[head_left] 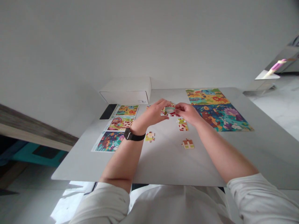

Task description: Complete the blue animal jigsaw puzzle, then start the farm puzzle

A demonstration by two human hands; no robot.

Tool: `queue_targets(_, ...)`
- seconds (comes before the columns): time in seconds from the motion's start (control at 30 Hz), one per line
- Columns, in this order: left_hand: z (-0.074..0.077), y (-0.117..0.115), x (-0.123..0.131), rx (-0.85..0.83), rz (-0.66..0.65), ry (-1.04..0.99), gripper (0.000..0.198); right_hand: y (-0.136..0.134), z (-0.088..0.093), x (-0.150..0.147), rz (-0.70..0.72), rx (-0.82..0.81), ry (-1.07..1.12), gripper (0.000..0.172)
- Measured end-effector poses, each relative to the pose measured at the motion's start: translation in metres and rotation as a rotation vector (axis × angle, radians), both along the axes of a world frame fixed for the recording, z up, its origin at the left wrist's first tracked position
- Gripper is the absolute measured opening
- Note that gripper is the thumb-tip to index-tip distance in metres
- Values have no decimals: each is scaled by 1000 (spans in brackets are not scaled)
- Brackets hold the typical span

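left hand (155, 112) and right hand (187, 113) both closed in a pinch, fingers meeting on a jigsaw piece (169, 110) held just above the table (163, 163); exact grip partly hidden. red-and-white pieces (168, 114) sit directly beneath. loose piece (182, 124) just below right hand; others (149, 136) (188, 143) nearer the body, well apart. printed cards (119, 128) in a column to the left, large puzzle picture (217, 109) to the right, box (126, 91) and phone (107, 111) beyond

risks: a loose pinch could drop the piece onto those below and scatter them; a careless forearm could drag the loose pieces out of place; forcing a poor fit could bend the piece's tabs
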State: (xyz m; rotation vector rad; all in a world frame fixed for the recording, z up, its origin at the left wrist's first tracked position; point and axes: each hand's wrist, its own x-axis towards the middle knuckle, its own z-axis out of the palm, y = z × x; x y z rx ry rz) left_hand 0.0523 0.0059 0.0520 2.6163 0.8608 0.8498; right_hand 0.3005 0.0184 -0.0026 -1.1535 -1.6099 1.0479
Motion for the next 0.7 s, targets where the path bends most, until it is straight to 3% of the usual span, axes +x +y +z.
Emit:
queue_targets(0.27, 3, 4, -7, 26, 45, 32, 43, -3, 2, -4, -10, 49, -10, 38)
queue_targets(0.47, 7, 28, -70, -49, 274, 24, 44, 3, 0, 7, -126, 137, -108, 47)
queue_targets(0.57, -5, 39, -94, -133, 345, 83, 45, 8, -3, 12, -136, 153, -129, 49)
queue_targets(0.7, -30, 52, -97, -262, 357, 192, 44, 11, -8, 17, -126, 118, -166, 50)
